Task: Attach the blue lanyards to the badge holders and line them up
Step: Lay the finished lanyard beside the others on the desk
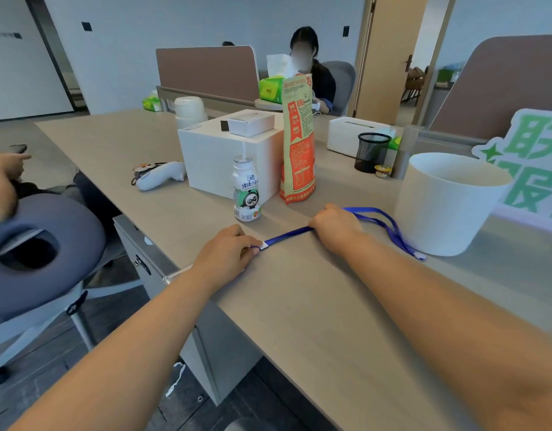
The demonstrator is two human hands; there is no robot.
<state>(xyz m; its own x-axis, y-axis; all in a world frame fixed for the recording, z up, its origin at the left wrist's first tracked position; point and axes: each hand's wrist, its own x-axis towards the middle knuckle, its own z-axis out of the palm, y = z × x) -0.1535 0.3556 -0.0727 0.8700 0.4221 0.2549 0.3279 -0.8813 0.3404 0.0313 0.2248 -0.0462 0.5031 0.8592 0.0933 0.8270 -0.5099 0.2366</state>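
A: Desk (315,306) w/ white bin (448,206) on rt?
B: Yep. Lanyard (287,235) is lying stretched across desk, betw. both hands.
A: Hands?
B: Left hand (226,248) is pinching its white end; right hand (336,227) is clenching strap.

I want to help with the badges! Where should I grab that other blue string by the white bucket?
Probably pinch the second lanyard at its pale end piece, low beside the white bucket, coming from the near, open side. That end lies flat and free on the desk; the bucket blocks the far side.
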